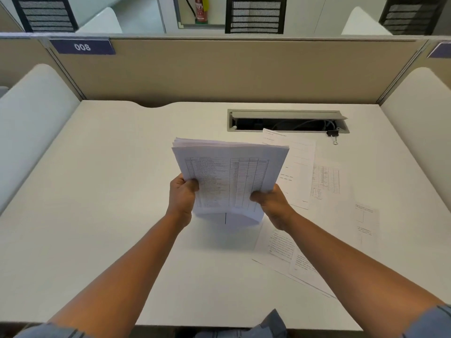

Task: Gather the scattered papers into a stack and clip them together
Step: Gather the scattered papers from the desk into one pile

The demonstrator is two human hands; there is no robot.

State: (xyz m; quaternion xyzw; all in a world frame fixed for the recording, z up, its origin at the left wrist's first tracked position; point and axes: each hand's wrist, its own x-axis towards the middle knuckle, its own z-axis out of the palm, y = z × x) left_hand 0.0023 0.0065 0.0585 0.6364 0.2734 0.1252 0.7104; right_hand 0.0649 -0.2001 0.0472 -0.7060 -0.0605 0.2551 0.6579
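Observation:
A stack of white papers [229,176] stands almost upright above the desk, a printed table on its near sheet. My left hand [181,197] grips its left edge and my right hand [272,204] grips its right edge. The stack's lower edge hangs just over the white desk [97,191]. Several loose sheets lie flat to the right: one with a form [299,167], one with a table [327,181], one farther right [366,223] and some near my right forearm [285,247]. A black binder clip [333,135] rests by the cable tray's right end.
An open grey cable tray [288,120] is sunk into the desk at the back. Beige partition panels [219,69] close the back, and white side dividers [34,113] flank the desk. A label reading 008 [82,47] hangs at the top left.

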